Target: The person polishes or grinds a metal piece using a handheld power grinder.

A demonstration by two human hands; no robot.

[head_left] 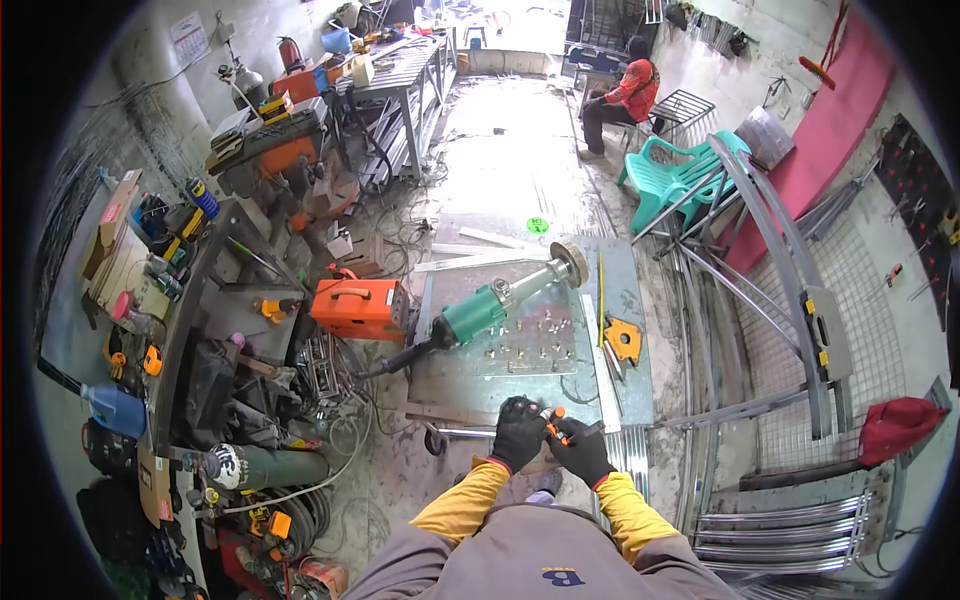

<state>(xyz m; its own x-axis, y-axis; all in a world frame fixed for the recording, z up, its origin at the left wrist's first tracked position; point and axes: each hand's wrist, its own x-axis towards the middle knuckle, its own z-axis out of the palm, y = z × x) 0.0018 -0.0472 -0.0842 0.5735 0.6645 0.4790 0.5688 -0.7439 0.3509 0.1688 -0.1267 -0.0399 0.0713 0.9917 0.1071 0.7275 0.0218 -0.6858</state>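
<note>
My left hand (518,434), in a black glove, is closed in front of my body. A small bright metal piece shows at its fingertips, too small to name. Close beside it, my right hand (584,450), gloved too, is wrapped round a small orange-and-black hand tool (556,429) whose kind I cannot make out. Both hands meet at this tool, just off the near edge of the metal worktable (460,388). Beyond them a green angle grinder (475,316) with a round wheel (570,263) lies across the tabletop. Several small metal pieces (530,345) are scattered near it.
An orange welding machine (358,308) stands left of the table. A yellow magnetic square (623,341) and flat metal bars (598,365) lie on the table's right side. A gas cylinder (265,468) lies at lower left. Green chairs (675,180) and a seated person (630,95) are farther back.
</note>
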